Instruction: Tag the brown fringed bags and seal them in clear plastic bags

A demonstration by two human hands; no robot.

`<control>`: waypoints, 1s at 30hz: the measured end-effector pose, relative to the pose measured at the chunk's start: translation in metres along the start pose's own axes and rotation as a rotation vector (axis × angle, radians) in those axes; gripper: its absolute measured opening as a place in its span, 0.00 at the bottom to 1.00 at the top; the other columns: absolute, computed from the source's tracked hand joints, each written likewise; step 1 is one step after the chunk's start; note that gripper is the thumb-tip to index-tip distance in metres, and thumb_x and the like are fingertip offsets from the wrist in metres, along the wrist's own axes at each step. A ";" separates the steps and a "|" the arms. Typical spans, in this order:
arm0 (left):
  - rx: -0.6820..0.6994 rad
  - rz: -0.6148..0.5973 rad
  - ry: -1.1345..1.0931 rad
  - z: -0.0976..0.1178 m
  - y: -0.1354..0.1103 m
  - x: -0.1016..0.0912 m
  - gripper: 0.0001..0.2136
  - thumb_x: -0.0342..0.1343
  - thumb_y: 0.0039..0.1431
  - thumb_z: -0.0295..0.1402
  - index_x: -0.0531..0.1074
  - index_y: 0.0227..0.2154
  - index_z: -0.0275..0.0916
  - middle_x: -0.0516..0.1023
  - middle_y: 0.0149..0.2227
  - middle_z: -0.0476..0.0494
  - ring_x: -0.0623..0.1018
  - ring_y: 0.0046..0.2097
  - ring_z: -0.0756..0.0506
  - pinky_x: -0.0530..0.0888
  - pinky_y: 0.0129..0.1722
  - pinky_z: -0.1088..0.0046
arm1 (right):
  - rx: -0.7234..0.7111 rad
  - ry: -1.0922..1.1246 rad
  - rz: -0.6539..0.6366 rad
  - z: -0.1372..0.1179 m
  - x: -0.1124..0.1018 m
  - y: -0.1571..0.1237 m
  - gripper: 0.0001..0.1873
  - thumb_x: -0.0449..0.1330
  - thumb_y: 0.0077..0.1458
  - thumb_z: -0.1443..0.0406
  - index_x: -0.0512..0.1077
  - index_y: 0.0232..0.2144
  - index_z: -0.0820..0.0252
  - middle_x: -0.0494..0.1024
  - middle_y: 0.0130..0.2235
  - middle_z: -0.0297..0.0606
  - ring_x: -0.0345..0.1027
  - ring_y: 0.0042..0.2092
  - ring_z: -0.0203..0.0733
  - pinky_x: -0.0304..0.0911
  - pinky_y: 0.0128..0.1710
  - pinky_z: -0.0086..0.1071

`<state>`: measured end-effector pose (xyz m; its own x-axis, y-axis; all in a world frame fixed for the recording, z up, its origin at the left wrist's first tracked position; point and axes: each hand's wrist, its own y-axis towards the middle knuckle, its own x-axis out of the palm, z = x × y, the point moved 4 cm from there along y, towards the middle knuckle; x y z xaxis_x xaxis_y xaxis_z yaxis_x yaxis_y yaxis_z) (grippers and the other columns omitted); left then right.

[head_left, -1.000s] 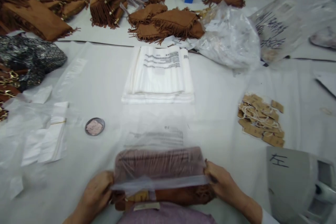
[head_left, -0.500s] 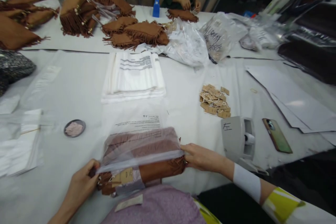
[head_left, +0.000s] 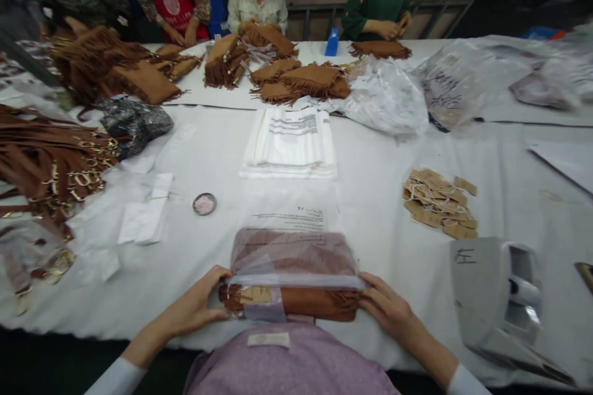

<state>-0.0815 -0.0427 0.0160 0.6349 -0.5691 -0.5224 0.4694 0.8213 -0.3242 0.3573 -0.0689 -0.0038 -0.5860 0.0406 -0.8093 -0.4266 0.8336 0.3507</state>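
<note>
A brown fringed suede bag point(head_left: 301, 301) lies at the near table edge, partly inside a clear printed plastic sleeve point(head_left: 291, 247). My left hand point(head_left: 197, 305) grips the bag's left end with curled fingers. At the right end my right hand point(head_left: 389, 311) pinches the bag and the sleeve's mouth. A tan paper tag point(head_left: 256, 294) shows on the bag's front. A stack of flat white plastic sleeves point(head_left: 290, 145) lies just beyond.
A heap of tan tags with strings point(head_left: 439, 203) lies at right, a grey tape dispenser point(head_left: 498, 296) nearer. Brown straps with gold buckles point(head_left: 50, 166) pile up at left; a small round dish point(head_left: 204, 203) sits nearby. Fringed bags point(head_left: 296, 80) and co-workers occupy the far side.
The view has swung back left and up, showing the people across the table. Both hands keep hold of the bag's ends, which now lies level at the table edge.
</note>
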 end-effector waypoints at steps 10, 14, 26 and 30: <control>0.037 0.167 -0.006 -0.012 -0.002 0.012 0.18 0.59 0.54 0.35 0.67 0.47 0.42 0.74 0.46 0.44 0.74 0.47 0.43 0.72 0.49 0.64 | -0.083 -0.161 -0.127 -0.030 -0.001 -0.015 0.12 0.55 0.58 0.67 0.74 0.42 0.61 0.70 0.53 0.54 0.66 0.53 0.53 0.68 0.49 0.47; 0.024 0.186 -0.028 -0.014 -0.002 0.012 0.17 0.60 0.52 0.37 0.69 0.45 0.42 0.74 0.44 0.44 0.74 0.46 0.42 0.73 0.47 0.64 | -0.068 -0.219 -0.170 -0.041 0.001 -0.020 0.18 0.58 0.56 0.61 0.71 0.48 0.62 0.69 0.55 0.56 0.65 0.54 0.55 0.67 0.49 0.48; 0.050 0.426 -0.131 -0.001 0.028 0.005 0.10 0.58 0.50 0.36 0.70 0.35 0.39 0.74 0.33 0.48 0.74 0.35 0.45 0.72 0.37 0.68 | 0.279 -0.157 0.150 -0.042 0.012 0.017 0.09 0.48 0.63 0.66 0.68 0.42 0.58 0.71 0.40 0.44 0.69 0.40 0.46 0.69 0.38 0.42; 0.041 0.576 -0.063 -0.006 0.032 0.008 0.06 0.54 0.53 0.37 0.66 0.26 0.40 0.68 0.24 0.53 0.69 0.27 0.49 0.66 0.29 0.73 | 0.288 -0.075 0.177 -0.050 0.019 0.017 0.08 0.51 0.63 0.63 0.66 0.41 0.58 0.69 0.39 0.41 0.68 0.40 0.45 0.69 0.41 0.43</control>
<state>-0.0646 -0.0211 -0.0032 0.8297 -0.0329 -0.5572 0.0596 0.9978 0.0299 0.3043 -0.0812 0.0103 -0.5769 0.2297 -0.7839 -0.1049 0.9309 0.3499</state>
